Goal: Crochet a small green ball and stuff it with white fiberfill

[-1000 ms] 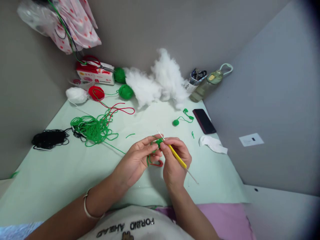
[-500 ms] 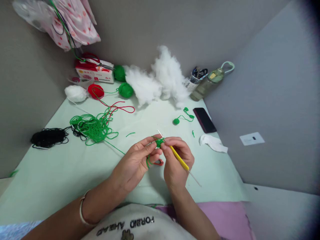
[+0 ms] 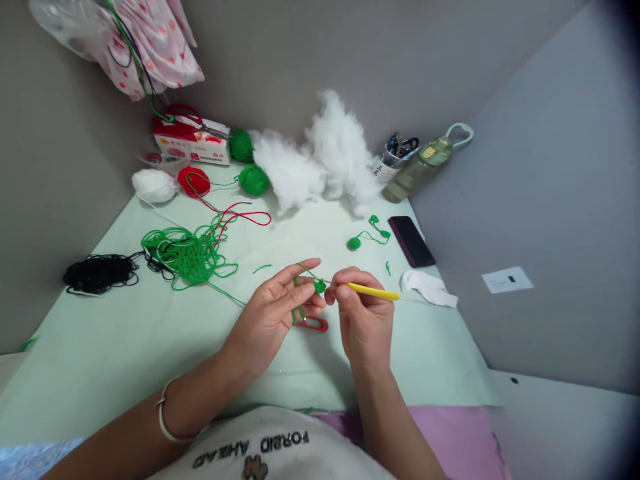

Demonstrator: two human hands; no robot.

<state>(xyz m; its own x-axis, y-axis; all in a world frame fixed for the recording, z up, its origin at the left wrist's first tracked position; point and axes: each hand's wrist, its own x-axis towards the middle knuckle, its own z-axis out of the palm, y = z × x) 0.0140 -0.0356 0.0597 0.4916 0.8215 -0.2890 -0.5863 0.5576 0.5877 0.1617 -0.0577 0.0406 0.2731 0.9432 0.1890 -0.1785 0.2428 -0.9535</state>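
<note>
This seems a craft workplace of cubicle type; grey panels (image 3: 270,53) enclose the bench (image 3: 165,347); on it are green yarn (image 3: 193,260) and white stuffing (image 3: 290,170).

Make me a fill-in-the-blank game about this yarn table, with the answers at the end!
The right hand holds a hook with a ____ handle.
The left hand pinches a small ____ yarn piece.
The scissors lie on top of a ____.
Beside the white yarn ball is a ____ one.

Missing words: yellow; green; box; red.
</note>
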